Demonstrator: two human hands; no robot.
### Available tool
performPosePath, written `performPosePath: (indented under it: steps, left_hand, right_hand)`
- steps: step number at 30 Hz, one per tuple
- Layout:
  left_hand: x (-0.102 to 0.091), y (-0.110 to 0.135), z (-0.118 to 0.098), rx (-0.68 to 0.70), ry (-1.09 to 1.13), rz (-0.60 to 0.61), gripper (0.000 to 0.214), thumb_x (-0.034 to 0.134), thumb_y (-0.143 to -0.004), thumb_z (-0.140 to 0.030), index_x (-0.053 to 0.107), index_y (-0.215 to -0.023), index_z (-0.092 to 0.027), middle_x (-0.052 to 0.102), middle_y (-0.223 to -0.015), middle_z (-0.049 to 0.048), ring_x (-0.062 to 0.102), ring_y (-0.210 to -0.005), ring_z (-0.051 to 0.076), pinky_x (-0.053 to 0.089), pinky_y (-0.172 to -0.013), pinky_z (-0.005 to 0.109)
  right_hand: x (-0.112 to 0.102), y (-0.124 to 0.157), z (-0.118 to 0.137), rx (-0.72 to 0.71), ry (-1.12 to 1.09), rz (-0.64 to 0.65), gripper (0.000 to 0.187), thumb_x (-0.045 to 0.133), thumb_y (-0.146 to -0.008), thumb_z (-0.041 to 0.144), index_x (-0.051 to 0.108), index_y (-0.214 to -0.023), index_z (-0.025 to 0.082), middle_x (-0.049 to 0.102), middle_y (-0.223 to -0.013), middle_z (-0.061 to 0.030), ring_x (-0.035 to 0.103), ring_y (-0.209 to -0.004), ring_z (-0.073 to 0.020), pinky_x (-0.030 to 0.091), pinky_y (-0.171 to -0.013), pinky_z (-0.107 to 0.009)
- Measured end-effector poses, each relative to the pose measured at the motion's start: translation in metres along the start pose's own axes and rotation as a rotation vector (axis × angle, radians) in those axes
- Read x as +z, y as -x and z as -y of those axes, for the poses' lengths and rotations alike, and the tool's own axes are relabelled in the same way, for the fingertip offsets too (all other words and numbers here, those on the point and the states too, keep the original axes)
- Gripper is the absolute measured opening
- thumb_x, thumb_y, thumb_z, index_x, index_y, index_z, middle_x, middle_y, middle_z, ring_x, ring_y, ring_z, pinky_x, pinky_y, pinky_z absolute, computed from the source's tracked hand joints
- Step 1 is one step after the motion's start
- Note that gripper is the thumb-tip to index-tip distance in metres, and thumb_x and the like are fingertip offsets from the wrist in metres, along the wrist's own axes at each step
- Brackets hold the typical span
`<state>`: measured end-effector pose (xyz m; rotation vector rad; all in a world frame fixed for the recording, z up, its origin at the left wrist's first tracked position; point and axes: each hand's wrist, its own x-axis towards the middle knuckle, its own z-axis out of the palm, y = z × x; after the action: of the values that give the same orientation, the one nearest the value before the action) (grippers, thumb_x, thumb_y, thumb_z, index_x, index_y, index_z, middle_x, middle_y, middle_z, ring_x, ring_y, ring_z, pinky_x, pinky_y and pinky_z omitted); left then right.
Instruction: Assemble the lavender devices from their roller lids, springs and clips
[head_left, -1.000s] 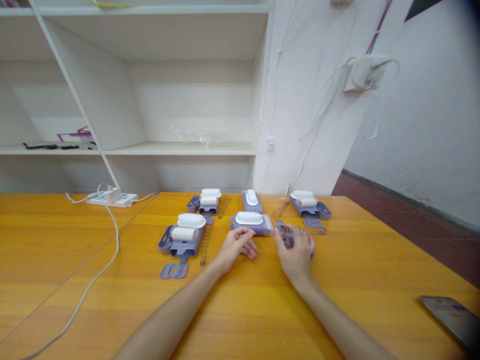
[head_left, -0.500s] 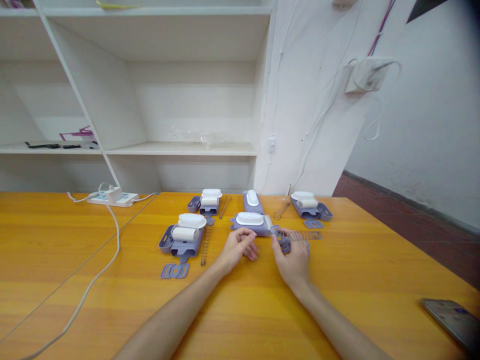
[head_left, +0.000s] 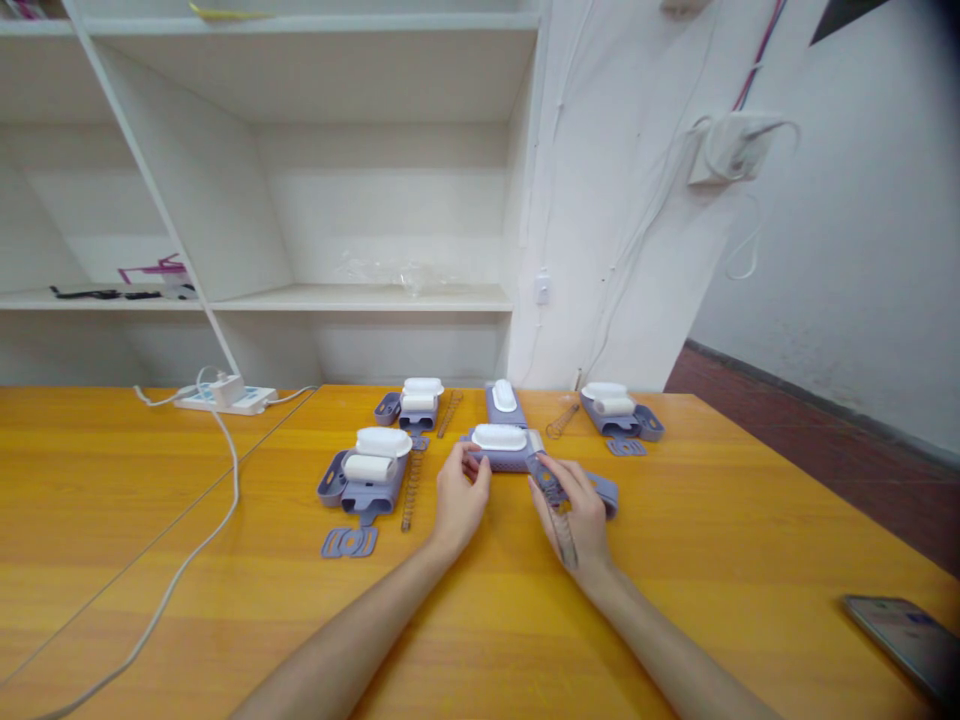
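My left hand (head_left: 460,492) is closed at the left end of a grey-purple plastic case (head_left: 510,461), its thumb and fingertips around that end. A white oval piece (head_left: 500,437) lies on top of this case. At the case's right end, my right hand (head_left: 579,512) is closed on a coil spring (head_left: 562,540), which now lies lengthwise along the palm side. Grey-purple plastic pieces (head_left: 550,482) show at its fingertips. A grey-purple piece (head_left: 604,493) sticks out to the right behind that hand; whether it is held I cannot tell.
Similar sets with white rollers stand at left (head_left: 369,469), back left (head_left: 420,402) and back right (head_left: 613,406). Loose springs (head_left: 411,492) lie beside them. A phone (head_left: 904,640) is at the right edge. A white cable (head_left: 238,470) crosses the left side from a power strip (head_left: 229,396).
My left hand has moved left onto the case's left end. My right hand has turned with the spring, which has swung from pointing right to pointing toward me.
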<state>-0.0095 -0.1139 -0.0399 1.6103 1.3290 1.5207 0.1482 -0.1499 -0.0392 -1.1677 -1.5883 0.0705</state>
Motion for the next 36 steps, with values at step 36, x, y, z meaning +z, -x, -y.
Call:
performPosePath:
  steps: [36]
  left_hand:
    - [-0.005,0.017,-0.021,0.504,-0.767,0.134,0.034,0.049,-0.080,-0.046,0.050,-0.097,-0.016,0.054,-0.090,0.0095,0.051,-0.086,0.025,0.037,-0.074,0.038]
  right_hand:
    - [0.005,-0.002,-0.004,0.039,-0.041,-0.007,0.031,0.053,-0.081,0.030,0.056,-0.110,0.017,0.059,-0.108,-0.0110,0.053,-0.104,-0.0242,0.040,-0.093,-0.044]
